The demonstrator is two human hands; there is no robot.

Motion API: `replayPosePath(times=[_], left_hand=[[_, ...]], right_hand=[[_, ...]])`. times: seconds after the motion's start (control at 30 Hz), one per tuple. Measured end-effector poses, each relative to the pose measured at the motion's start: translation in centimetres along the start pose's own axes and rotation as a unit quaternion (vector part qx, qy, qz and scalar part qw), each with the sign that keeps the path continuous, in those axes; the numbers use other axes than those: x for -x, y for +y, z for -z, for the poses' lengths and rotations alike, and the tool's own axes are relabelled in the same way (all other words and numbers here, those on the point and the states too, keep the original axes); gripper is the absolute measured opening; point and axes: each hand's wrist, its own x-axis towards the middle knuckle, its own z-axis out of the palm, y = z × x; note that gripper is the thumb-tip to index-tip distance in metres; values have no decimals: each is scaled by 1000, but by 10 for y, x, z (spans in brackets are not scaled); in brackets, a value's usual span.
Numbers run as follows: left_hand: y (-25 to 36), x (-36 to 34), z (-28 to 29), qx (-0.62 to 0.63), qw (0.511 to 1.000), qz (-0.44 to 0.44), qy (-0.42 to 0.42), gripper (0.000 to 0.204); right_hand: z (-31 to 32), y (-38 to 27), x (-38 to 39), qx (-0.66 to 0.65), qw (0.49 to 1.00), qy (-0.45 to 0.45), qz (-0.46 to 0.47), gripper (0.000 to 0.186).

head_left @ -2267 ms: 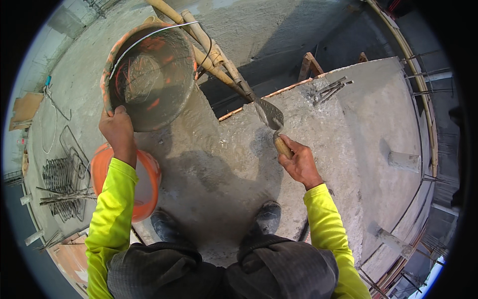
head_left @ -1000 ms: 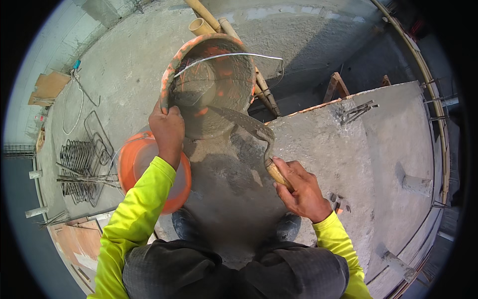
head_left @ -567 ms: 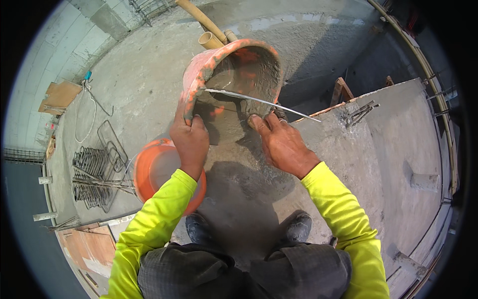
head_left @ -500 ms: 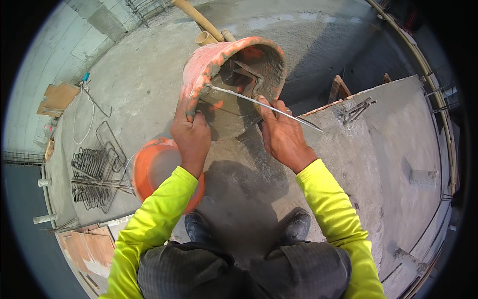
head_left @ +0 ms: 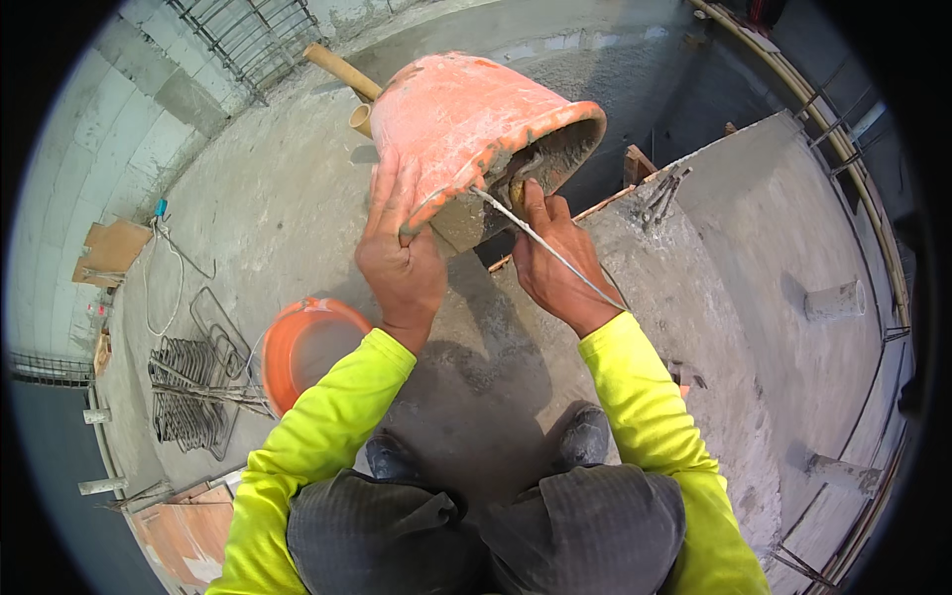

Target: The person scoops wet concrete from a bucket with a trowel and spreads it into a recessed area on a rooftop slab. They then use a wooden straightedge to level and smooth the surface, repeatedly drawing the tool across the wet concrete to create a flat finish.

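An orange bucket, smeared with grey mortar, is tipped on its side in front of me, its mouth turned toward the right and me. My left hand grips the near-left rim, thumb at the edge and fingers spread along the outer wall. In my right hand is the handle of a trowel; its metal neck reaches into the mouth and the blade is hidden inside. The bucket's wire handle hangs across my right hand. Wet mortar coats the inner wall.
A second orange bucket stands left of my feet, partly behind my left forearm. Bent steel rebar stirrups lie farther left. Bamboo poles are behind the tipped bucket. A raised concrete edge and dark recess lie right.
The bucket has tipped further over, its base lifting and its mouth swinging right and downward. More of its outer wall shows. My right hand and the trowel remain at the mouth.
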Motion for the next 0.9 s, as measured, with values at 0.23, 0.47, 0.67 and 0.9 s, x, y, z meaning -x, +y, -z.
replayPosePath(times=[0.23,0.47,0.67,0.9], left_hand=[[7,10,-9,29,996,-84,-31,50],[17,16,-20,21,988,-148,-44,40],[34,6,-25,37,980,-190,-42,43],[52,-17,-33,41,974,-220,-34,47]], right_hand=[[4,22,42,-86,995,-24,41,65],[24,36,99,-138,988,-63,10,66],[23,36,106,-105,991,79,-37,66],[47,20,92,-209,976,-25,-64,61]])
